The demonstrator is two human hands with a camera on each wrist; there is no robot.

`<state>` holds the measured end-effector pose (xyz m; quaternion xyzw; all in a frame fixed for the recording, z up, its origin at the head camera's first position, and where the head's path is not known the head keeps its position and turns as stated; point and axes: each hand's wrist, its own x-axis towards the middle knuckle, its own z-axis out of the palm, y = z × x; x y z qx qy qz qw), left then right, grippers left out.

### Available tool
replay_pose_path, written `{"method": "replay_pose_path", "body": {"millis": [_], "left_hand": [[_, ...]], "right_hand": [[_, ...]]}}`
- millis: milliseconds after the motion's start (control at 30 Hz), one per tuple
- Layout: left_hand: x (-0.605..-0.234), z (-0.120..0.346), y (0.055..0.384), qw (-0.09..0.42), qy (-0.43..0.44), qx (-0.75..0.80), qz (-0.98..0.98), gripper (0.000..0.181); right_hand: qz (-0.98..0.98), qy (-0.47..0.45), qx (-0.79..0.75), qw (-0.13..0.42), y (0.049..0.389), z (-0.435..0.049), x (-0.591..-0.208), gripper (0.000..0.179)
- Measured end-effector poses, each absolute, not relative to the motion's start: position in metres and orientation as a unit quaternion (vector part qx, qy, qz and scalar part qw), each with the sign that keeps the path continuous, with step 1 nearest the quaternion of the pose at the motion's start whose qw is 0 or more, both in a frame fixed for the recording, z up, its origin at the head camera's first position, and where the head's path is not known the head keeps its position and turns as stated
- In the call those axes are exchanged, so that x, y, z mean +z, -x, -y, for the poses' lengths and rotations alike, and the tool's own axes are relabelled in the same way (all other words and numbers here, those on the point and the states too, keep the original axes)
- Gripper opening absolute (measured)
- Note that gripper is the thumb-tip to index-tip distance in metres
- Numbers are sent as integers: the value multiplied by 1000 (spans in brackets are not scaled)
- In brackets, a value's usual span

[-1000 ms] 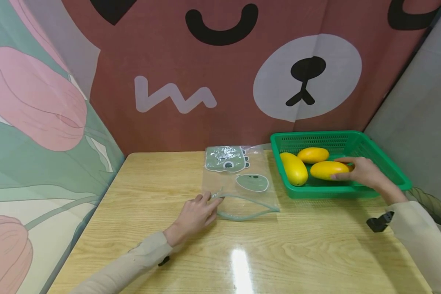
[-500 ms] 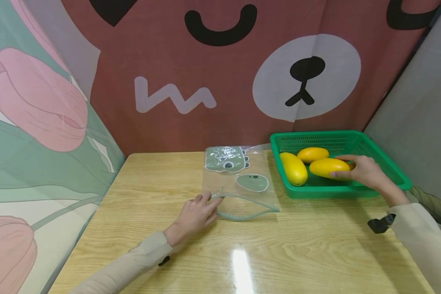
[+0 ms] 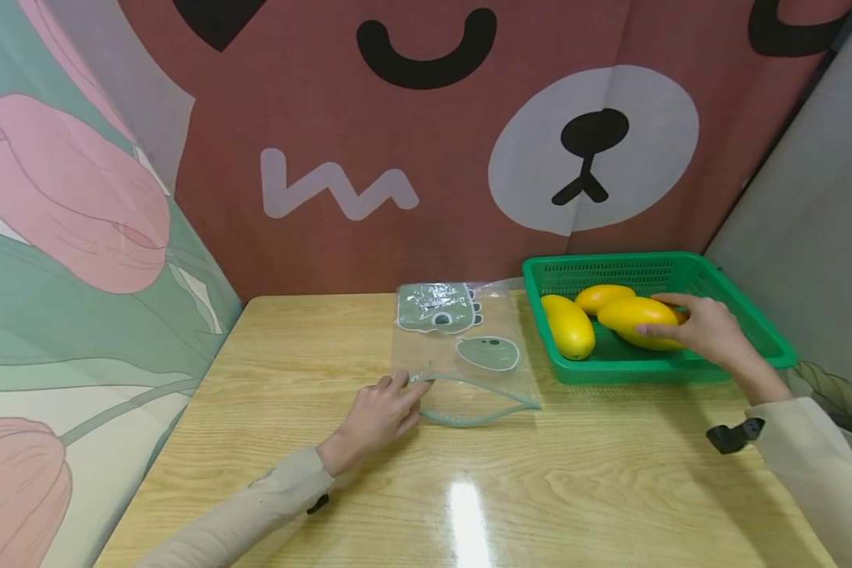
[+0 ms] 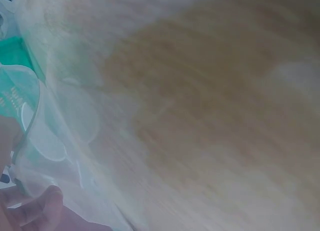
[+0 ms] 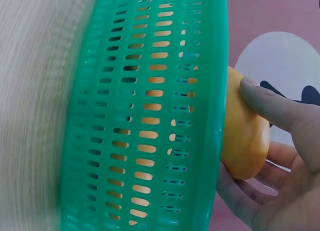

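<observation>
My right hand (image 3: 710,331) grips a yellow mango (image 3: 635,317) inside the green basket (image 3: 632,375), thumb on the near side and fingers on the far side. In the right wrist view, the held mango (image 5: 245,131) shows above the basket's rim. Two more mangoes lie in the basket, one at the left (image 3: 568,327) and a smaller one at the back (image 3: 602,297). With its fingers at the mouth's left end, my left hand (image 3: 376,414) pinches a clear zip bag (image 3: 436,359) printed with green cartoon shapes. The bag lies flat, its mouth parted toward me.
The basket stands at the table's back right, beside the bag. A light wooden table (image 3: 525,489) spreads in front. Behind it hangs a brown cloth with a bear's face (image 3: 454,150), and a flowered cloth (image 3: 78,213) hangs at the left.
The mango in my right hand has risen slightly and tilted within the basket. My left hand and the bag have stayed where they were.
</observation>
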<state>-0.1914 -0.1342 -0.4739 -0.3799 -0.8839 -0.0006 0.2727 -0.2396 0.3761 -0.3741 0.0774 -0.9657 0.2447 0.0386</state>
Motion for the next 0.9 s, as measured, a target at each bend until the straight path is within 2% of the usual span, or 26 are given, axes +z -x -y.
{"method": "replay_pose_path", "body": {"millis": [400,900], "left_hand": [[-473,134,192,270,379,-3,885,39],[-471,133,192,263,378,4,887,40]], "right_hand": [[962,-68,262,42,232,-363,-363,80],[955,-95,270,76,219,-344,-355,73]]}}
